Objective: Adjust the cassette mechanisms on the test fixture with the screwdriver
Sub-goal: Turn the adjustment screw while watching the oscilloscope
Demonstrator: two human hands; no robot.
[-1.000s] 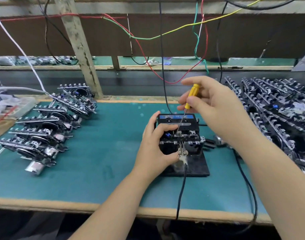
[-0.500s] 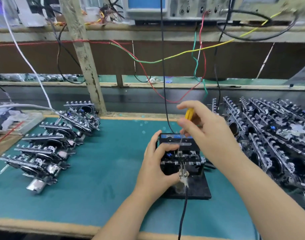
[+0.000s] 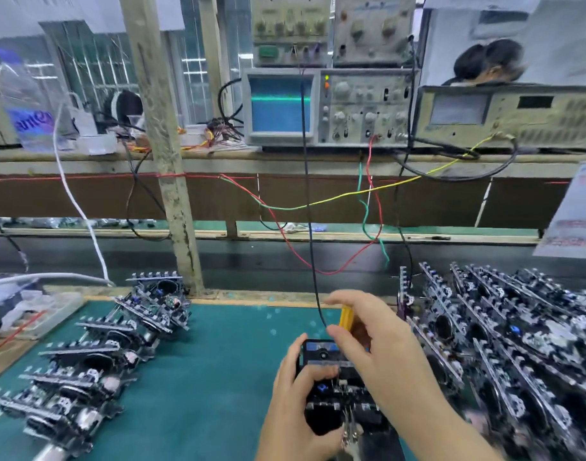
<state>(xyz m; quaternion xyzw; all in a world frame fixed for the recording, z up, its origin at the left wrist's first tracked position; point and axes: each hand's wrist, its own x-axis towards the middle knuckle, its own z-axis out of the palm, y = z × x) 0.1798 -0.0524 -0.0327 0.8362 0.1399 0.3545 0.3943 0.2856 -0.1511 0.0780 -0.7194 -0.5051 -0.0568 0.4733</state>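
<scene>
Gripping screwdriver (image 3: 346,317) w/ right hand (image 3: 381,347), left hand (image 3: 296,407) on mechanism (image 3: 331,387).

View has tilted upward since a second ago; oscilloscope (image 3: 280,106) and stacked test instruments (image 3: 331,28) on the upper shelf are now visible; right hand (image 3: 378,347) has lowered over the cassette mechanism (image 3: 335,387), concealing more of the yellow screwdriver (image 3: 345,317) handle and all of its shaft

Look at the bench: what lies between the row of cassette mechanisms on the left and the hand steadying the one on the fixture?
In the head view, only bare green mat lies between the left row and the left hand.
</scene>
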